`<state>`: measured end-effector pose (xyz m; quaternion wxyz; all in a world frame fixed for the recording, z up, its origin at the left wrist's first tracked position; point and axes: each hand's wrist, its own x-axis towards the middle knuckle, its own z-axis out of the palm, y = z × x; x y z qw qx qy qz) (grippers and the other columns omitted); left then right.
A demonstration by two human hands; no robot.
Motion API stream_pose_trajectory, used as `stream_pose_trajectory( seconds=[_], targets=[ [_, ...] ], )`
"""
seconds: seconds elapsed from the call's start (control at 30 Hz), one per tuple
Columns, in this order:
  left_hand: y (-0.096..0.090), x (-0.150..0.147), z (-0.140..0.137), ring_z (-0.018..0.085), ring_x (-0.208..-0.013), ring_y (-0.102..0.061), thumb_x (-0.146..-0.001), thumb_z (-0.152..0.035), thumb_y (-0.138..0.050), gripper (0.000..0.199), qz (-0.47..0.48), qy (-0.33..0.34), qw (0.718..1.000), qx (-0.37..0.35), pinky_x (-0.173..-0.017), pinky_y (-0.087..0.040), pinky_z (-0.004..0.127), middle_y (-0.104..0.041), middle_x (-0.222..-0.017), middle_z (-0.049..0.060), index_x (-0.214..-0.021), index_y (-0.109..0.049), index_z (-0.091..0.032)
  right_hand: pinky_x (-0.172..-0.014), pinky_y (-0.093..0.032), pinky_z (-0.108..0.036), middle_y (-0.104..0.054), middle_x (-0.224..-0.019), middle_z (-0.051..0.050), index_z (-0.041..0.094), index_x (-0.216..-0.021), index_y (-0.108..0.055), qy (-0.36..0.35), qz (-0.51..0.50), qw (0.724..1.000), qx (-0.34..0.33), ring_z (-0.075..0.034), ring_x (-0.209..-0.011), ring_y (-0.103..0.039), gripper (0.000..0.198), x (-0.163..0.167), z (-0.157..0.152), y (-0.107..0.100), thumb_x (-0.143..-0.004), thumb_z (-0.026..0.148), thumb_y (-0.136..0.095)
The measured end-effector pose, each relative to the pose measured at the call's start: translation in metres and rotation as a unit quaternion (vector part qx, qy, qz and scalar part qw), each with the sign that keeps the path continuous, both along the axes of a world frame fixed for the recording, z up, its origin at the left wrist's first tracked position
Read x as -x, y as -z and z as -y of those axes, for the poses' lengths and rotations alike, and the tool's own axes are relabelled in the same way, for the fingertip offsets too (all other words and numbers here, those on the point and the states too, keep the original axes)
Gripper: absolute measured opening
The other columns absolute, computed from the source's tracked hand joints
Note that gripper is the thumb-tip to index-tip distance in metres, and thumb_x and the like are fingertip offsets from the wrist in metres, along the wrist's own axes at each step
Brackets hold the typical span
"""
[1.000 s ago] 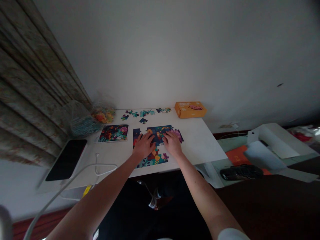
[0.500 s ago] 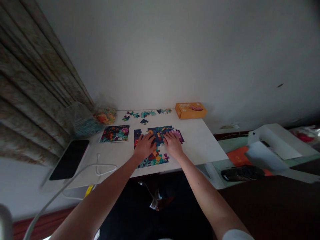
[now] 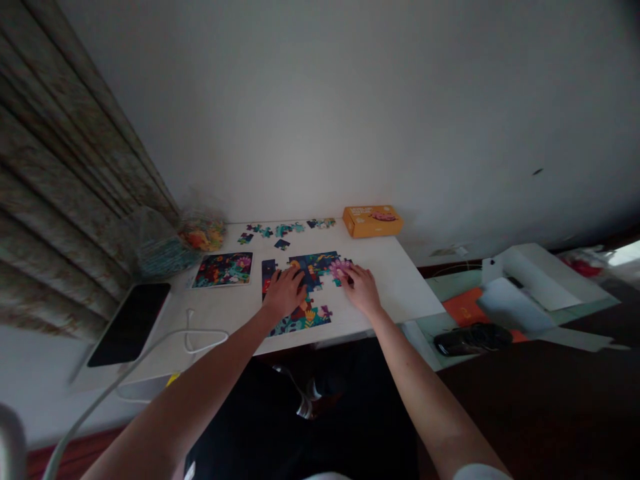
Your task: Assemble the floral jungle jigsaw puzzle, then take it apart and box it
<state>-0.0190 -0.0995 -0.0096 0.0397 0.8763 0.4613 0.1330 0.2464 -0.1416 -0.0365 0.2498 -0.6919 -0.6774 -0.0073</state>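
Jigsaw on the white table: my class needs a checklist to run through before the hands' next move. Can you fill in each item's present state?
1. Jigsaw lies on the white table: ok.
2. Every piece joined: not ok; gaps show, and loose pieces lie along the back of the table.
3. Left hand rests on the jigsaw, fingers spread: ok.
4. Right hand has a piece firmly gripped: cannot tell; its fingers are at the right side, by the pink flower.
5. Picture sheet uncovered: ok, face up left of the jigsaw.
6. White cable off the jigsaw: ok, it lies to the left.
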Motion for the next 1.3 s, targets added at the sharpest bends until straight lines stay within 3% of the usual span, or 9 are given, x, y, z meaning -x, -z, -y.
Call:
stream_pose_trajectory(
  seconds=[0.17, 0.43, 0.63, 0.93, 1.07, 1.17, 1.3],
  targets=[
    [-0.002, -0.022, -0.003, 0.034, -0.138, -0.053, -0.100, -0.032, -0.045, 0.044, -0.026, 0.037, 0.999, -0.014, -0.122, -0.029, 0.057, -0.059, -0.147, 0.016, -0.139, -0.061, -0.018, -0.110, -0.042, -0.051, -0.070, -0.132, -0.011, 0.025, -0.121, -0.074, -0.010, -0.005, 1.000, -0.013, -0.029, -0.124, -0.060, 0.032, 0.005, -0.002, -0.006, -0.101, 0.041, -0.055],
    [0.012, -0.079, -0.009, 0.031, -0.150, -0.041, -0.103, -0.042, -0.043, 0.054, -0.030, 0.071, 0.997, 0.025, -0.123, -0.031, 0.055, -0.045, -0.161, 0.015, -0.152, -0.048, -0.019, -0.109, -0.043, -0.045, -0.071, -0.128, -0.010, 0.024, -0.122, -0.074, -0.033, 0.002, 0.999, -0.021, -0.026, -0.122, -0.061, 0.031, 0.003, -0.001, -0.009, -0.102, 0.039, -0.054],
    [0.008, -0.080, -0.011, 0.031, -0.146, -0.046, -0.104, -0.045, -0.041, 0.055, -0.041, 0.073, 0.996, 0.020, -0.122, -0.031, 0.059, -0.047, -0.160, 0.012, -0.154, -0.047, -0.024, -0.106, -0.044, -0.044, -0.071, -0.128, -0.010, 0.024, -0.123, -0.073, -0.039, 0.002, 0.999, -0.028, -0.027, -0.120, -0.062, 0.031, 0.003, -0.001, -0.008, -0.101, 0.037, -0.056],
    [0.014, -0.079, -0.005, 0.032, -0.151, -0.038, -0.104, -0.049, -0.038, 0.059, -0.044, 0.072, 0.996, 0.029, -0.124, -0.025, 0.061, -0.041, -0.164, 0.013, -0.157, -0.043, -0.022, -0.106, -0.043, -0.046, -0.070, -0.129, -0.011, 0.024, -0.126, -0.071, -0.039, 0.002, 0.999, -0.028, -0.028, -0.119, -0.061, 0.033, 0.003, -0.001, -0.007, -0.100, 0.037, -0.056],
    [0.011, -0.071, -0.017, 0.028, -0.149, -0.042, -0.106, -0.046, -0.036, 0.051, -0.028, 0.094, 0.994, 0.044, -0.124, -0.026, 0.059, -0.048, -0.160, 0.010, -0.149, -0.052, -0.025, -0.106, -0.042, -0.046, -0.070, -0.128, -0.011, 0.023, -0.124, -0.072, -0.037, 0.002, 0.999, -0.029, -0.028, -0.119, -0.061, 0.032, 0.003, -0.001, -0.006, -0.100, 0.038, -0.056],
    [0.003, -0.056, -0.041, 0.026, -0.142, -0.051, -0.105, -0.039, -0.039, 0.043, 0.003, 0.039, 0.999, 0.028, -0.124, -0.029, 0.056, -0.057, -0.152, 0.008, -0.140, -0.059, -0.027, -0.106, -0.042, -0.046, -0.070, -0.127, -0.011, 0.024, -0.122, -0.073, -0.032, 0.000, 0.999, -0.031, -0.029, -0.119, -0.060, 0.032, 0.003, -0.001, -0.006, -0.100, 0.041, -0.056],
    [-0.008, -0.027, -0.080, 0.032, -0.141, -0.050, -0.097, -0.031, -0.049, 0.045, 0.032, -0.172, 0.985, -0.010, -0.120, -0.034, 0.053, -0.054, -0.152, 0.018, -0.139, -0.058, -0.017, -0.107, -0.042, -0.048, -0.069, -0.130, -0.013, 0.023, -0.123, -0.071, -0.024, -0.001, 0.999, -0.029, -0.030, -0.122, -0.059, 0.034, 0.003, -0.002, -0.005, -0.100, 0.042, -0.056]
  ],
)
